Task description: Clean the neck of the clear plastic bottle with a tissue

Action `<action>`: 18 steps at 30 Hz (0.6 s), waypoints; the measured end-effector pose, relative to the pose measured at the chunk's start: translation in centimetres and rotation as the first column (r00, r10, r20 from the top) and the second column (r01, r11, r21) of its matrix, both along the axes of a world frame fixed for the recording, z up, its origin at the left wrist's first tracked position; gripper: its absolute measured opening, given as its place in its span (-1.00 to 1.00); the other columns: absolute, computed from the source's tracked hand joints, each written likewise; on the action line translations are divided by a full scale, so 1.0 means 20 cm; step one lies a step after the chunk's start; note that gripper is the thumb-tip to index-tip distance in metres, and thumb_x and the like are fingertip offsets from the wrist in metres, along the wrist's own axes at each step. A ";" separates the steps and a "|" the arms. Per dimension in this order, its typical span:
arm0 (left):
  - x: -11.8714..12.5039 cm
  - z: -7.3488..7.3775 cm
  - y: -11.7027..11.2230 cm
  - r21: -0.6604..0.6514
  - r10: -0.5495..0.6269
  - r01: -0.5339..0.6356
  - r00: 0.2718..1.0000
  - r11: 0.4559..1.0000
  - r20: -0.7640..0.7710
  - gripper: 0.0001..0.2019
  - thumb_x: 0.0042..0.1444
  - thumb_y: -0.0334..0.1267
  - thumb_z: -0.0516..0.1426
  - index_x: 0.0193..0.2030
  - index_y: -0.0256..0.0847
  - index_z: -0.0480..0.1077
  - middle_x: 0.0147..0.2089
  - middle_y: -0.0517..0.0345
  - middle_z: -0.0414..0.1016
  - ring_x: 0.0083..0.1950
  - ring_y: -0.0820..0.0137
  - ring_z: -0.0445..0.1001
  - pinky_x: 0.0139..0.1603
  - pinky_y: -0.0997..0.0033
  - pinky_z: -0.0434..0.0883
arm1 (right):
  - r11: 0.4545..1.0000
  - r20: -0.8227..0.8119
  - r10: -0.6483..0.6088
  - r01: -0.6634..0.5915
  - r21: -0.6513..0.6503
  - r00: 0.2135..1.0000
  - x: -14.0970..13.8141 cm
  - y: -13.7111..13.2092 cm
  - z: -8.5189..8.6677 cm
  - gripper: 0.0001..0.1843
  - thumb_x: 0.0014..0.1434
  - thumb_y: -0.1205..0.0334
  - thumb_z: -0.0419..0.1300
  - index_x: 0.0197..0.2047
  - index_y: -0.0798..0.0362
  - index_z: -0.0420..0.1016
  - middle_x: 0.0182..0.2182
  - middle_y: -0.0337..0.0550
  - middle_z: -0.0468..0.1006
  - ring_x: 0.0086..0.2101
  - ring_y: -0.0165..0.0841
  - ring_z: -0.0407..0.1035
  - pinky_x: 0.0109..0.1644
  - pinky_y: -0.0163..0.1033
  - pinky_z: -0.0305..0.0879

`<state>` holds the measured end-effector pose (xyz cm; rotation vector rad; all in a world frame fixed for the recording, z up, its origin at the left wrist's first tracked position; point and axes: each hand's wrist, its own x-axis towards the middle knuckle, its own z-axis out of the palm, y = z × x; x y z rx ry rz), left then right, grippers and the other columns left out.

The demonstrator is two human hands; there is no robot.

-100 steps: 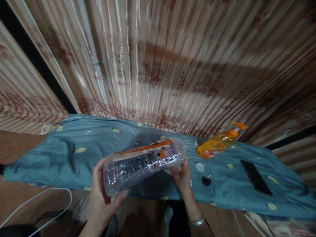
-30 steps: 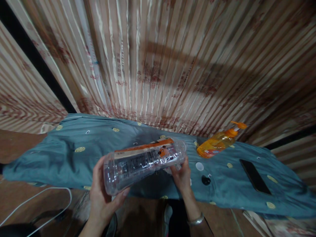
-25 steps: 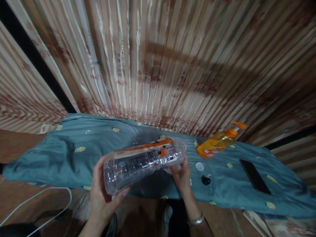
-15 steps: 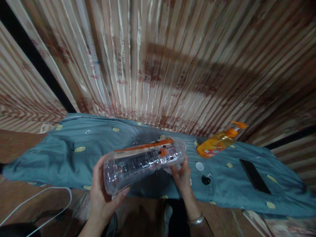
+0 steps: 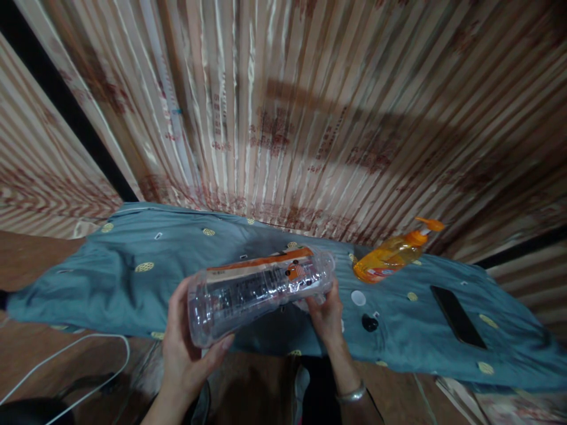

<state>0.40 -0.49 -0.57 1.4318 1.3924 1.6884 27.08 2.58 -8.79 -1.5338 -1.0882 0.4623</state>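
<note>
A large clear plastic bottle (image 5: 252, 292) lies tilted across my two hands above the cloth. Its wrap label has an orange band and a small cartoon face. My left hand (image 5: 188, 348) is wrapped round the wide left end, thumb below. At the narrower right end my right hand (image 5: 326, 313) grips from underneath; some of its fingers are hidden behind the bottle. Something pale and crinkled shows beside the right fingers, and I cannot make out what it is. Just right of that hand, a white round disc (image 5: 358, 298) and a small black object (image 5: 369, 322) lie on the cloth.
Teal cloth with yellow patterns (image 5: 177, 254) covers the long surface. An orange pump bottle (image 5: 387, 257) stands at the back right, near a black phone (image 5: 458, 316). Behind hangs a pleated curtain (image 5: 274, 118). A white cable (image 5: 88, 337) loops at the lower left.
Hardly anything differs. The bottle's left end and my left hand sit a touch further right in view; both hands keep their hold.
</note>
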 end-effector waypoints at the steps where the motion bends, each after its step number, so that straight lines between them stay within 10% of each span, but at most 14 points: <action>1: 0.00 0.00 0.00 0.005 -0.004 0.004 1.000 1.000 0.002 -0.16 0.04 0.16 0.44 0.39 -0.10 0.35 0.33 -0.13 0.56 0.34 -0.10 0.58 0.31 -0.06 0.56 | 1.000 0.001 -0.002 0.002 0.001 1.000 0.00 0.00 0.00 -0.28 0.11 -0.06 0.36 0.26 0.11 0.42 -0.07 0.14 0.75 -0.01 0.15 0.65 0.07 0.14 0.53; 18: 0.00 0.01 0.00 -0.011 0.011 -0.011 1.000 1.000 0.018 -0.13 -0.03 0.18 0.46 0.37 -0.15 0.40 0.32 -0.15 0.61 0.32 -0.12 0.61 0.25 -0.04 0.61 | 1.000 -0.024 0.017 -0.017 -0.001 1.000 0.00 -0.01 0.00 -0.31 0.13 -0.05 0.38 0.25 0.09 0.42 -0.08 0.09 0.75 0.02 0.10 0.64 0.11 0.08 0.51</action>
